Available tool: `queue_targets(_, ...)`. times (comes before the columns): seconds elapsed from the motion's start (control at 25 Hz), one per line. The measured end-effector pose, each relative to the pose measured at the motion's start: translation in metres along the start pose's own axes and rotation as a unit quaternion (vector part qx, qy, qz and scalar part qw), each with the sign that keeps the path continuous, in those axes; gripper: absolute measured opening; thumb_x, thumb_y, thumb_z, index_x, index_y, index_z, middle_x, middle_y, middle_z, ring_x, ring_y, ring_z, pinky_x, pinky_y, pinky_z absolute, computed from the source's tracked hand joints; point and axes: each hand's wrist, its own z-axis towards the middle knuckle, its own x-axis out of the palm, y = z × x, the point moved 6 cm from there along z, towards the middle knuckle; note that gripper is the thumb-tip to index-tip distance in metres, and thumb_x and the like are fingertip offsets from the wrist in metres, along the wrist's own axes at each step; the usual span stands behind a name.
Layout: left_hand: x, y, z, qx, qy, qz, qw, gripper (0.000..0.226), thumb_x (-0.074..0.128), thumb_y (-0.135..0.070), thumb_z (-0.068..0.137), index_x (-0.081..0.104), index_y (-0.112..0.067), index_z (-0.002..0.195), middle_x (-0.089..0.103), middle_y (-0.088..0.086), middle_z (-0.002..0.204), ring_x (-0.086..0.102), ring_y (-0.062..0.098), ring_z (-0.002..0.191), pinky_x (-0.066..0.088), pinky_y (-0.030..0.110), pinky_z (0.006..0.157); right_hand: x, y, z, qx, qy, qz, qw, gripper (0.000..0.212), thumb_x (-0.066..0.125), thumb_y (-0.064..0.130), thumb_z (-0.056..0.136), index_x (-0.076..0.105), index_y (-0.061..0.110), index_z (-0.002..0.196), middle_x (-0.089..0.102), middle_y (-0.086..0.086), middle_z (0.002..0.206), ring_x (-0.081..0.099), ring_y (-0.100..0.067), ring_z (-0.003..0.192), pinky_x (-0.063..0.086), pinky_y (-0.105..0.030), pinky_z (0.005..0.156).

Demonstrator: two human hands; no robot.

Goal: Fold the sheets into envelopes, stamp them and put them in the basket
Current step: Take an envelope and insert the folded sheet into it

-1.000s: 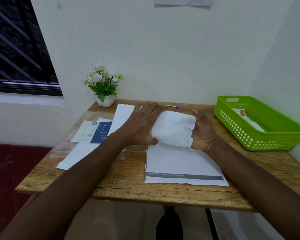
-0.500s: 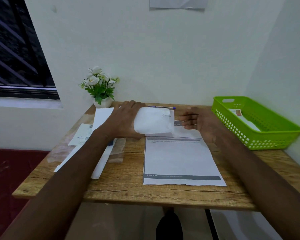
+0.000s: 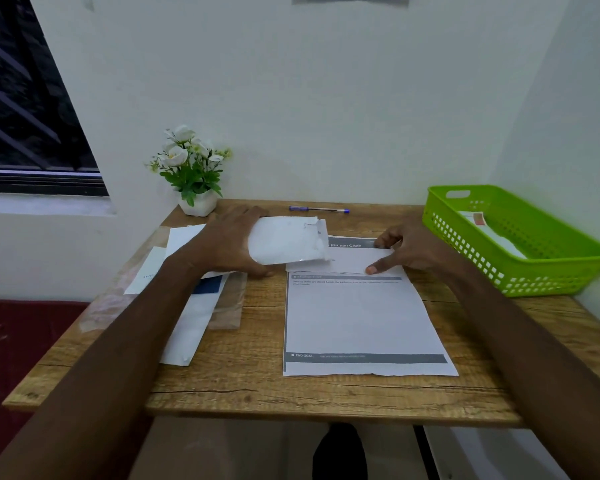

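My left hand (image 3: 227, 245) holds a folded white envelope (image 3: 286, 240) just above the table, left of centre. My right hand (image 3: 407, 249) rests with spread fingers on the top edge of a printed white sheet (image 3: 357, 320) that lies flat in the middle of the wooden table (image 3: 243, 386); the thumb presses the paper near the sheet's top. The green plastic basket (image 3: 540, 268) stands at the right edge with a stamped envelope (image 3: 488, 233) inside.
A blue pen (image 3: 319, 209) lies at the back of the table. A white pot of flowers (image 3: 192, 174) stands at the back left. More sheets (image 3: 191, 306) and a clear plastic sleeve lie at the left. Walls close in behind and to the right.
My left hand carried the folded envelope leftward off the sheet. My right hand let go of it and moved onto the top of the printed sheet.
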Motion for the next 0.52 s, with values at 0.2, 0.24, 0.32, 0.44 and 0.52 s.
queue_targets(0.2, 0.003, -0.002, 0.001, 0.000, 0.008, -0.014, 1.000, 0.107, 0.088, -0.064, 0.062, 0.037, -0.027, 0.149, 0.043, -0.001, 0.152, 0.039, 0.020, 0.136, 0.035, 0.050, 0.115, 0.002, -0.003, 0.001, 0.021, 0.028, 0.022, 0.999, 0.086, 0.094, 0.057, 0.018, 0.071, 0.018, 0.091, 0.072, -0.001, 0.096, 0.064, -0.016, 0.085, 0.053, -0.036, 0.076)
queue_targets(0.24, 0.003, -0.003, 0.001, 0.001, 0.008, -0.019, 1.000, 0.107, 0.088, -0.064, 0.062, 0.037, -0.027, 0.149, 0.043, 0.000, 0.152, 0.039, 0.020, 0.136, 0.035, 0.050, 0.115, 0.001, -0.003, 0.000, 0.024, 0.030, 0.024, 0.999, 0.088, 0.095, 0.056, 0.018, 0.069, 0.018, 0.092, 0.072, 0.000, 0.095, 0.064, -0.017, 0.086, 0.053, -0.037, 0.076)
queue_targets(0.32, 0.002, -0.003, 0.001, 0.000, 0.002, -0.024, 1.000, 0.108, 0.089, -0.062, 0.062, 0.038, -0.025, 0.149, 0.044, 0.000, 0.152, 0.040, 0.020, 0.135, 0.035, 0.048, 0.115, 0.001, 0.000, -0.002, 0.024, 0.027, 0.025, 0.999, 0.085, 0.098, 0.051, 0.020, 0.067, 0.017, 0.092, 0.070, 0.000, 0.094, 0.064, -0.018, 0.086, 0.053, -0.038, 0.073)
queue_targets(0.44, 0.001, -0.002, 0.000, -0.007, -0.004, -0.029, 1.000, 0.108, 0.089, -0.062, 0.062, 0.038, -0.025, 0.149, 0.044, 0.000, 0.152, 0.040, 0.019, 0.134, 0.035, 0.045, 0.114, 0.000, 0.007, -0.001, 0.006, 0.011, 0.008, 1.000, 0.073, 0.103, 0.036, 0.035, 0.065, 0.019, 0.094, 0.068, -0.002, 0.100, 0.063, -0.021, 0.094, 0.054, -0.042, 0.081)
queue_targets(0.52, 0.002, -0.001, 0.000, -0.009, -0.006, -0.026, 1.000, 0.107, 0.089, -0.062, 0.062, 0.038, -0.026, 0.149, 0.045, 0.000, 0.151, 0.041, 0.020, 0.134, 0.036, 0.046, 0.114, -0.001, 0.008, -0.001, -0.001, 0.005, 0.030, 1.000, 0.064, 0.103, 0.022, 0.042, 0.067, 0.019, 0.095, 0.069, -0.006, 0.103, 0.064, -0.023, 0.095, 0.054, -0.041, 0.082)
